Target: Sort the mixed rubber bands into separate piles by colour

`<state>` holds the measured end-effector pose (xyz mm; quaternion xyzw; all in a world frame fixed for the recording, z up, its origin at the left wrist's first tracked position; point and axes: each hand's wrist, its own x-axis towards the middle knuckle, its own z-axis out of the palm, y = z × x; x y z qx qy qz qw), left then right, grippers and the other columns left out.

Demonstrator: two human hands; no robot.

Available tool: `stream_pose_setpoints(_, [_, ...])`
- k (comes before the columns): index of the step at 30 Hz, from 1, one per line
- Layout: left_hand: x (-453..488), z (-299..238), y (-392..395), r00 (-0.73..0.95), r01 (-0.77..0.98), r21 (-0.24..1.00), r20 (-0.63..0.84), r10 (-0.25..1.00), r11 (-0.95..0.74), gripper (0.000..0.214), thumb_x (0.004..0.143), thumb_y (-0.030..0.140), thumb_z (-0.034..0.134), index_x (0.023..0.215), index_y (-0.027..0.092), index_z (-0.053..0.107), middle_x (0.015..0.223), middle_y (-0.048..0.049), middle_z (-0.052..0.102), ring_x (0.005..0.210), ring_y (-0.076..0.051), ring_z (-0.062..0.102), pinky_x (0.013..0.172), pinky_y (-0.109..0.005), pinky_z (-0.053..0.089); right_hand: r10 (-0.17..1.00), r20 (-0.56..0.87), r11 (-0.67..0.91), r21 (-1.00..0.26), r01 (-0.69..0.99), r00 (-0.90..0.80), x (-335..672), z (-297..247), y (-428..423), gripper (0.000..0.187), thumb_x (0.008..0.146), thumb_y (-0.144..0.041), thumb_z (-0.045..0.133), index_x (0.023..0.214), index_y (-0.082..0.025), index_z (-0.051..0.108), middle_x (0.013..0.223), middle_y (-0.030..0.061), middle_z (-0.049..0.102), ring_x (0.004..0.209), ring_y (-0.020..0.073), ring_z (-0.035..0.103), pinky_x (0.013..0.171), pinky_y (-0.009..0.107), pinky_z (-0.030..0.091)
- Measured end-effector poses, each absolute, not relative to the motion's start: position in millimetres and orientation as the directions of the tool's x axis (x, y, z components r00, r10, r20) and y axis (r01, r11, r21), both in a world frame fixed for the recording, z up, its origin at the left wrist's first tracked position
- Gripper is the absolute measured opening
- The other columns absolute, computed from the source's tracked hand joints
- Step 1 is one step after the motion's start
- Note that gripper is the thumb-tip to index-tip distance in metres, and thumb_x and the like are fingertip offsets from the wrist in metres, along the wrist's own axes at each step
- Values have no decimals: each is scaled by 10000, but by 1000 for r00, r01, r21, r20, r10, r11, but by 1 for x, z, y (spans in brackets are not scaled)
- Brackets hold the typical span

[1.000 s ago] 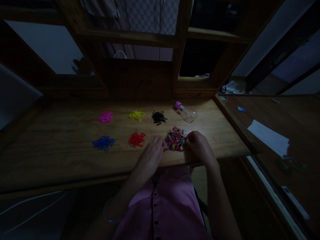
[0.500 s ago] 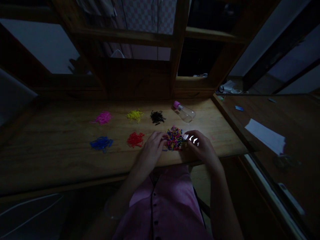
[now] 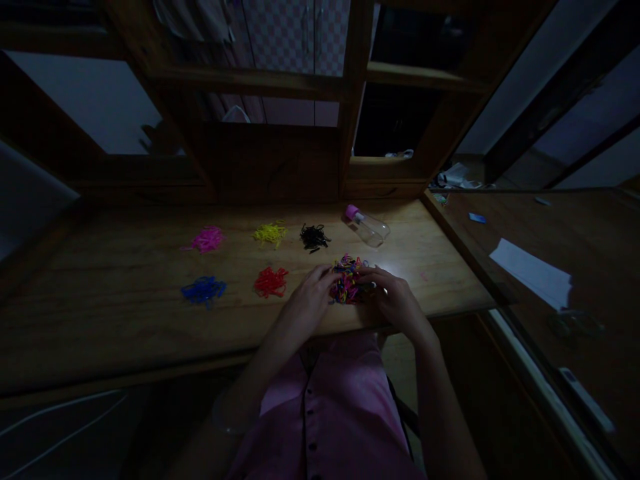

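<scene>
A mixed pile of small coloured rubber bands (image 3: 347, 283) lies on the wooden desk in front of me. My left hand (image 3: 313, 293) is at the pile's left edge, its fingers bent and closed on some bands there; which ones is hidden. From the right, my right hand (image 3: 395, 297) reaches over the pile with fingers stretched out and thumb apart below. Sorted by colour, to the left, are a pink heap (image 3: 207, 239), a yellow heap (image 3: 270, 233), a black heap (image 3: 314, 236), a blue heap (image 3: 203, 290) and a red heap (image 3: 271, 283).
A clear bottle with a pink cap (image 3: 369, 227) lies on its side behind the pile. The desk's shelf unit (image 3: 280, 163) rises at the back. On the brown surface to the right are folded white paper (image 3: 533, 272) and a small blue packet (image 3: 477, 218).
My right hand has moved left, its fingers now over the pile's right side. The left hand stays at the left edge. Bands in the pile have shifted; the sorted heaps look the same.
</scene>
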<state>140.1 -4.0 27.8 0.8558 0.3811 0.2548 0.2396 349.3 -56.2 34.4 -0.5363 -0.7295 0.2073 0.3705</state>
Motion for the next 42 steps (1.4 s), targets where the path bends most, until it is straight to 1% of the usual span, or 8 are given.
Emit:
stream_pose_setpoints(8, [132,28,-4,475,499,673,314,822,-546,210,913,188,529,1088,228,638,1101,-47,602,1060,-191,586,959,-358,474,946,325,242,-686,686,-9,355,43,-68,421,833,-23,440,1125,-243,649,1127,52,666,1082,209,606,944,378,478])
stream_pose_setpoints(12, [140,30,-6,522,497,642,316,792,-584,239,875,222,606,1112,245,629,1100,-41,569,1065,-198,565,945,-353,474,935,341,301,-620,724,-96,346,46,-67,334,881,-104,506,1140,-256,654,1125,63,651,1070,216,584,914,363,481])
stream_pose_setpoints(16, [143,24,-6,531,492,652,301,792,-577,147,870,149,590,977,221,660,1072,-39,548,1032,-185,565,911,-328,486,934,331,305,-553,775,-132,344,43,-65,242,880,-122,539,1006,-243,706,1037,76,647,1004,227,572,860,363,484])
stream_pose_setpoints(20, [137,19,-4,475,474,686,329,816,-552,188,862,86,569,961,219,658,1044,-29,559,1003,-172,577,882,-309,494,949,306,245,-568,786,-75,351,41,-66,281,855,-53,498,945,-215,709,974,83,642,952,224,583,818,350,483])
stream_pose_setpoints(24, [133,22,-4,449,453,709,342,826,-540,220,874,72,539,981,226,656,1039,-21,581,992,-161,591,882,-299,495,945,326,231,-611,758,-25,353,45,-66,315,847,-41,487,1006,-226,687,1016,77,634,974,224,583,829,347,482])
stream_pose_setpoints(33, [134,26,-7,368,483,715,357,858,-505,149,904,183,551,999,231,656,1022,-26,602,974,-168,605,895,-315,491,908,366,387,-544,744,-205,331,39,-52,418,853,-13,473,1139,-249,666,1204,58,630,1086,237,526,938,417,460])
stream_pose_setpoints(37, [130,31,-12,311,476,740,365,878,-476,145,917,220,532,990,231,657,1028,-31,603,970,-173,608,851,-306,508,917,364,351,-537,767,-164,336,34,-51,428,819,23,475,1064,-246,702,1154,54,650,1061,239,525,905,411,482])
stream_pose_setpoints(42, [123,35,-21,247,470,777,340,907,-419,146,915,205,522,952,228,661,996,-27,624,901,-160,620,783,-277,516,927,354,314,-546,776,-125,341,44,-54,450,832,10,470,1126,-256,682,1154,63,641,1065,245,521,898,417,488])
